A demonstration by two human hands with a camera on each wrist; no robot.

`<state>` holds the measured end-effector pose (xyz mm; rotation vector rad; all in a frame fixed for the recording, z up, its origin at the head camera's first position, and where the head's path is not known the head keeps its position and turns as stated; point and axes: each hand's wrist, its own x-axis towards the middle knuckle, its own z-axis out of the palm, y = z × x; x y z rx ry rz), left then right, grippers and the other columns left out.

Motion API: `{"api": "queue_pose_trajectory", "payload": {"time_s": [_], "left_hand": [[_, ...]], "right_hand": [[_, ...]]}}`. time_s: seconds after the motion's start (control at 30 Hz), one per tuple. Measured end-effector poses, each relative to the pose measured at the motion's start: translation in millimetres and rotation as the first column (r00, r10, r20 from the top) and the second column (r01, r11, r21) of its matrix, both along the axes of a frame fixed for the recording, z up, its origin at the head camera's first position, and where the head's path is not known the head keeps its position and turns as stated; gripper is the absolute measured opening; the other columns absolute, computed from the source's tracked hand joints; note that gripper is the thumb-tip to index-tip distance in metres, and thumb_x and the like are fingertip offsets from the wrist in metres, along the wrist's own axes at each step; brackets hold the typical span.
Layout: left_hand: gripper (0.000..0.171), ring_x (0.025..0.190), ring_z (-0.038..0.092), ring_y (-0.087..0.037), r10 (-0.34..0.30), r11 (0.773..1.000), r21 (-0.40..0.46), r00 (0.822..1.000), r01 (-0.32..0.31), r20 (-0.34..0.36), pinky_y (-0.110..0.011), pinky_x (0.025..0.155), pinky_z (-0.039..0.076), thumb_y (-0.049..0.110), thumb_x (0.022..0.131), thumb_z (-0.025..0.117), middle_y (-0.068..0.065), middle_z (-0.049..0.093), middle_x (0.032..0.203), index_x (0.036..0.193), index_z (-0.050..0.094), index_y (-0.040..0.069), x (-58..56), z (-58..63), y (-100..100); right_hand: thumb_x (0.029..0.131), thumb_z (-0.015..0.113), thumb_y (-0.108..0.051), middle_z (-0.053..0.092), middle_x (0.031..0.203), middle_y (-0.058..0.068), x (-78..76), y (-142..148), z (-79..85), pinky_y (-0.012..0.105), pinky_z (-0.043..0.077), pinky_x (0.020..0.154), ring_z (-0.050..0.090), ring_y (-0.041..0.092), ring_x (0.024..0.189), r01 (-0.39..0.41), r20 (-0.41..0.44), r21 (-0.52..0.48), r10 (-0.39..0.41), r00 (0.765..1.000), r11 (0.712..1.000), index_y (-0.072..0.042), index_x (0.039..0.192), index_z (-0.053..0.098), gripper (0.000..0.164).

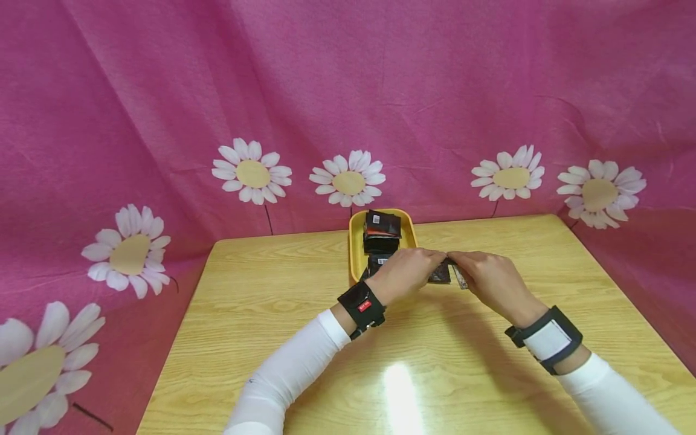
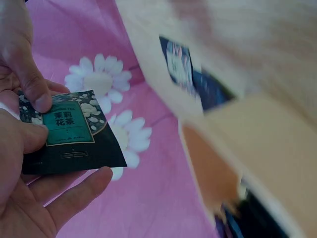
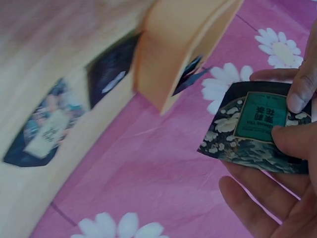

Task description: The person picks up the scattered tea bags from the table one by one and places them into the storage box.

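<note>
Both hands pinch one dark tea sachet (image 2: pixel 69 124) with a green label, floral print and Chinese characters, thumbs on its printed face. In the left wrist view, the left hand (image 2: pixel 39 193) grips the near edge, other fingers spread below. The right hand (image 3: pixel 277 193) holds its part of the sachet from beneath in the right wrist view. From the head view, the left hand (image 1: pixel 408 272) and right hand (image 1: pixel 492 281) meet just above the table, hiding most of the sachet. Two more sachets lie beyond them: a dark one (image 3: pixel 114 69) and one with a pale label (image 3: pixel 49 131).
A yellow tray (image 1: pixel 353 254) stands at the table's back edge, left of the hands. Stacked dark sachets (image 1: pixel 383 223) lie inside it, and another dark sachet (image 1: pixel 375 263) shows near its front. A pink flowered cloth (image 1: pixel 435 109) hangs behind the wooden table (image 1: pixel 261 290).
</note>
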<state>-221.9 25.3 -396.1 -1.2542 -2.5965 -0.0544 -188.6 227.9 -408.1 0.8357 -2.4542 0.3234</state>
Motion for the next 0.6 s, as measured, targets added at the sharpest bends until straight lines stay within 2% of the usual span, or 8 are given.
{"api": "queue_pose_trajectory", "payload": {"time_s": [0.13,0.27,0.4,0.5,0.6], "left_hand": [[0.039,0.092,0.070,-0.009,0.028,1.000,0.000,0.999,-0.028,-0.016,-0.026,0.070,0.057,0.009,0.097,0.054,0.005,0.070,0.122,0.135,0.059,0.017,-5.6,11.0,-18.3],[0.039,0.090,0.070,-0.009,0.045,0.999,0.016,0.999,-0.045,-0.028,-0.024,0.068,0.057,0.007,0.099,0.050,0.003,0.071,0.119,0.136,0.058,0.014,-11.5,14.9,-35.8],[0.039,0.093,0.071,-0.010,0.069,0.997,0.026,0.997,-0.068,-0.041,-0.024,0.071,0.057,0.011,0.098,0.056,0.002,0.070,0.121,0.137,0.059,0.012,-17.3,12.6,-52.3],[0.041,0.101,0.070,-0.012,0.082,0.996,0.023,0.995,-0.081,-0.049,-0.025,0.079,0.058,0.012,0.095,0.061,0.000,0.068,0.125,0.136,0.059,0.011,-20.6,8.4,-63.1],[0.040,0.108,0.068,-0.014,0.086,0.996,0.015,0.994,-0.085,-0.074,-0.027,0.086,0.057,0.011,0.096,0.060,-0.003,0.068,0.125,0.136,0.059,0.009,-22.1,2.4,-74.5]], "right_hand": [[0.084,0.069,0.002,0.075,0.100,0.014,-11.4,-18.0,5.8,0.047,0.057,0.065,0.073,0.030,0.084,-0.008,-0.028,-0.019,0.007,1.000,1.000,-0.002,0.116,0.070,0.032],[0.085,0.070,-0.001,0.073,0.110,0.016,-21.4,-34.7,6.8,0.048,0.058,0.075,0.072,0.032,0.096,-0.024,-0.038,-0.020,0.023,0.999,1.000,-0.001,0.121,0.068,0.036],[0.087,0.069,-0.002,0.070,0.119,0.017,-31.0,-50.8,4.8,0.048,0.057,0.084,0.069,0.033,0.105,-0.051,-0.034,-0.016,0.050,0.998,0.999,-0.001,0.125,0.066,0.039],[0.088,0.067,-0.002,0.069,0.121,0.017,-37.1,-61.9,0.9,0.048,0.057,0.085,0.068,0.033,0.108,-0.059,-0.025,-0.019,0.059,0.998,0.998,-0.001,0.126,0.065,0.038],[0.089,0.067,-0.003,0.068,0.123,0.016,-41.2,-72.5,-4.4,0.047,0.057,0.086,0.068,0.033,0.108,-0.064,-0.015,-0.008,0.064,0.998,0.998,-0.001,0.128,0.064,0.039]]}}
